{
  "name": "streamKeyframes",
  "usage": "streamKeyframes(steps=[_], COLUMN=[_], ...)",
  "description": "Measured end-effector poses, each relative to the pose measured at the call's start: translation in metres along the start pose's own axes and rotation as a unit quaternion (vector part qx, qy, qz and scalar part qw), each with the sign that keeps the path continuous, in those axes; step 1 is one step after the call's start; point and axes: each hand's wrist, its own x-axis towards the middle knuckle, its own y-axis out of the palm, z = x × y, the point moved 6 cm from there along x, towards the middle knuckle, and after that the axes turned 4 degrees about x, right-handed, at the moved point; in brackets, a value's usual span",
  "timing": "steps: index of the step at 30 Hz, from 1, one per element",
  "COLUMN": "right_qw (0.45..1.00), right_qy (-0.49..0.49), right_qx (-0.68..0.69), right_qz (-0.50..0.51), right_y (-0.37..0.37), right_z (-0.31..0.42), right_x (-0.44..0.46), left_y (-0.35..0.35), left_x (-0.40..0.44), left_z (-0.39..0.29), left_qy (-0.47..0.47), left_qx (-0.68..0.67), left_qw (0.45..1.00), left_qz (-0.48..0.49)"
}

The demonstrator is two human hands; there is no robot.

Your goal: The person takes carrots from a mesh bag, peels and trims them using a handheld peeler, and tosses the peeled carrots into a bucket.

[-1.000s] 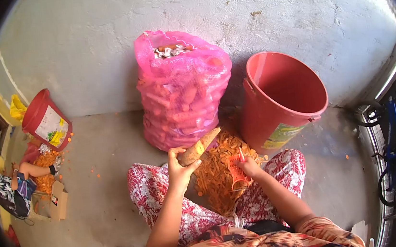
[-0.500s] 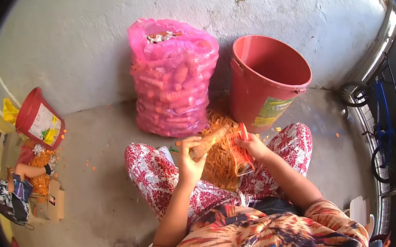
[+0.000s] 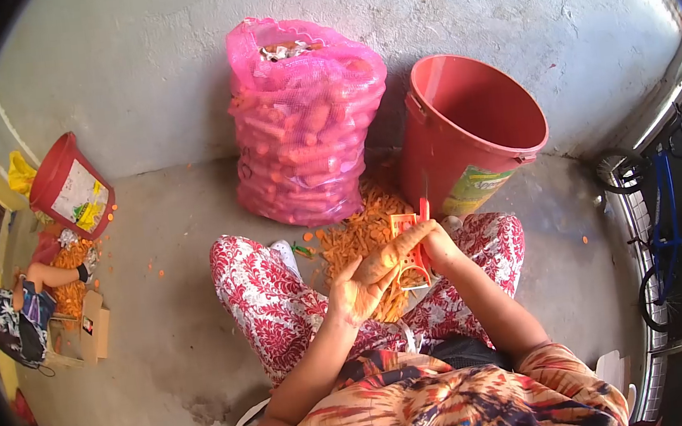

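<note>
My left hand point(image 3: 353, 293) is closed around the thick end of a carrot point(image 3: 393, 252), palm partly turned up. The carrot tilts up to the right, its thin end lying across an orange plastic peeler point(image 3: 414, 274) and reaching my right hand point(image 3: 439, 247). That hand grips the peeler by its side; some of its fingers are hidden behind the tool. Below both hands, a heap of carrot peelings point(image 3: 343, 248) lies on the floor between my bent legs.
A pink mesh sack point(image 3: 299, 134) full of carrots stands against the wall. Right of it is a red bucket point(image 3: 426, 150). At far left, another person point(image 3: 14, 310) sits by a second red bucket point(image 3: 47, 181) and a cardboard box point(image 3: 96, 330). A blue bicycle point(image 3: 666, 204) stands at right.
The carrot has moved right and slightly down, from beside the peeler to across it. My left hand has turned and shifted right and lower with it. The view has tilted slightly.
</note>
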Motion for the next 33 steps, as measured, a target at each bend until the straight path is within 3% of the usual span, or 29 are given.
streamKeyframes(steps=[2,7,9,13,14,17,19,23,26,28,31,32,33], right_qw=[1.0,0.996,0.995,0.994,0.988,0.986,0.983,0.963,0.966,0.974,0.921,0.924,0.926], right_qy=[-0.006,-0.003,-0.003,0.001,0.013,0.006,0.017,0.04,0.043,0.04,0.083,0.092,0.1], right_qx=[0.005,-0.048,-0.045,-0.048,-0.119,-0.117,-0.157,-0.259,-0.257,-0.222,-0.378,-0.367,-0.358], right_qz=[-0.021,-0.069,-0.09,-0.102,-0.098,-0.115,-0.099,-0.055,0.0,0.021,0.051,0.057,0.063], right_y=[-0.01,-0.038,-0.046,-0.057,-0.069,-0.079,-0.074,-0.067,-0.051,-0.041,-0.042,-0.042,-0.043], right_z=[-0.007,-0.02,-0.028,-0.038,-0.044,-0.054,-0.056,-0.068,-0.078,-0.082,-0.086,-0.089,-0.092], right_x=[0.006,0.008,0.007,0.002,0.003,0.004,0.004,0.009,0.011,0.011,0.012,0.011,0.011], left_y=[-0.014,0.021,0.016,-0.003,-0.002,-0.011,-0.028,-0.062,-0.078,-0.08,-0.086,-0.089,-0.093], left_x=[0.003,-0.001,0.004,0.022,0.028,0.045,0.054,0.057,0.056,0.057,0.058,0.058,0.057], left_z=[-0.003,-0.005,-0.01,-0.032,-0.038,-0.062,-0.072,-0.079,-0.083,-0.087,-0.1,-0.104,-0.104], left_qy=[0.01,-0.117,-0.15,-0.092,-0.078,-0.012,-0.027,0.031,0.092,0.116,0.122,0.12,0.12], left_qx=[0.011,-0.064,-0.049,0.128,0.171,0.307,0.252,0.324,0.347,0.42,0.52,0.55,0.49], left_qw=[1.0,0.982,0.978,0.986,0.981,0.952,0.965,0.937,0.92,0.881,0.813,0.787,0.82], left_qz=[-0.02,0.131,0.137,0.049,0.049,-0.014,-0.063,-0.123,-0.157,-0.184,-0.234,-0.251,-0.27])
